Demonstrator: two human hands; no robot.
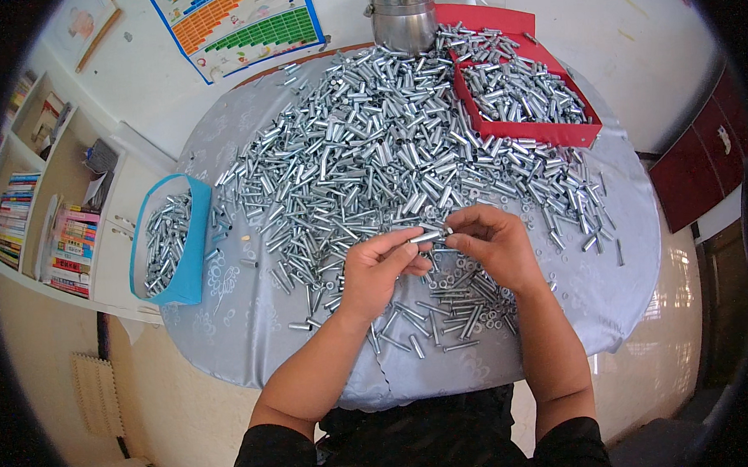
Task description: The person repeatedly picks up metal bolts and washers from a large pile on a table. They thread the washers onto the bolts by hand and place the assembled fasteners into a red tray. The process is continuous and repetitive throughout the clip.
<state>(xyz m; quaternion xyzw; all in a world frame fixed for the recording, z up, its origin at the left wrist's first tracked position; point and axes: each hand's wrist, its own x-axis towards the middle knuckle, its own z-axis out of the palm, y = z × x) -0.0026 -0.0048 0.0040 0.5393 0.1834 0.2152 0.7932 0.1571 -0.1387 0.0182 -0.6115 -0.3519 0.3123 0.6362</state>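
small shiny metal tube [428, 236] in the pinched grip of left hand [377, 270] and right hand [496, 244]

A short silver metal tube [428, 236] lies level, held crosswise above the near edge of a round table draped in pale grey cloth [245, 320], pinched between the fingertips of the left hand [381, 269] and the right hand [494, 244]. Its left end sits in the left thumb and forefinger; its right end meets the right fingertips, where a small ring-like piece may sit, too small to tell. Directly beneath it spreads a scatter of like tubes and tiny washers [463, 300].
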